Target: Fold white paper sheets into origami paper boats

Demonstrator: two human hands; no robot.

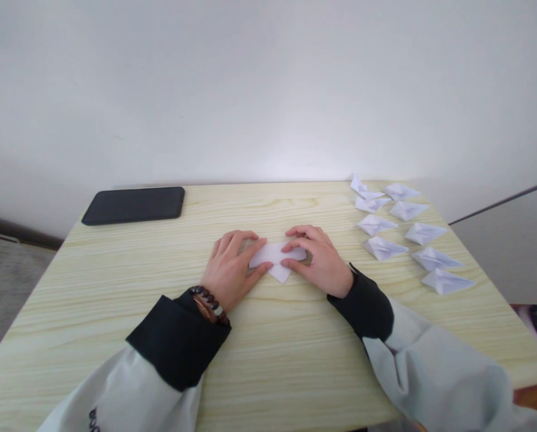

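Note:
A small piece of folded white paper lies on the table in front of me, with a pointed flap towards my side. My left hand grips its left end between thumb and fingers; a beaded bracelet circles that wrist. From the right, my right hand pinches the other end, thumb on the near edge and fingertips on the far one. Both thumbs rest close to the middle of the paper. Parts of the two ends are hidden under my fingers.
Several folded white paper boats stand in two rows at the table's right side. A black phone lies at the back left. The wooden table meets a white wall at its far edge.

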